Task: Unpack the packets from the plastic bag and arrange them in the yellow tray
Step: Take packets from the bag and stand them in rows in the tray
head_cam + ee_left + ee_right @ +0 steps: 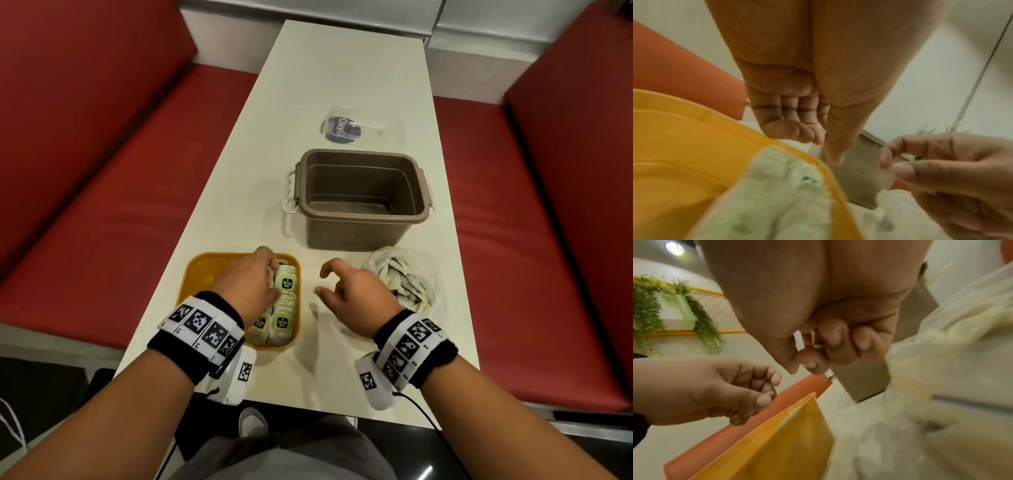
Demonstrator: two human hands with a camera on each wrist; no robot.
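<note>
The yellow tray [205, 263] sits near the table's front edge, with pale green packets [286, 301] stacked along its right side. My left hand [265, 279] hovers over those packets with its fingers loosely curled; in the left wrist view the left hand [818, 142] holds nothing above the tray [684, 146]. To the right lies the clear plastic bag [407, 284], with several packets still inside. Between tray and bag my right hand [325, 281] hangs with thumb and fingers apart and empty. The right wrist view shows the right hand [807, 365] beside the bag [951, 353].
An empty brown tub [359, 192] with white side latches stands just behind the tray and bag. Farther back lies a clear round lid [346, 126] with a blue label. Red bench seats [102, 205] flank the narrow white table [342, 68].
</note>
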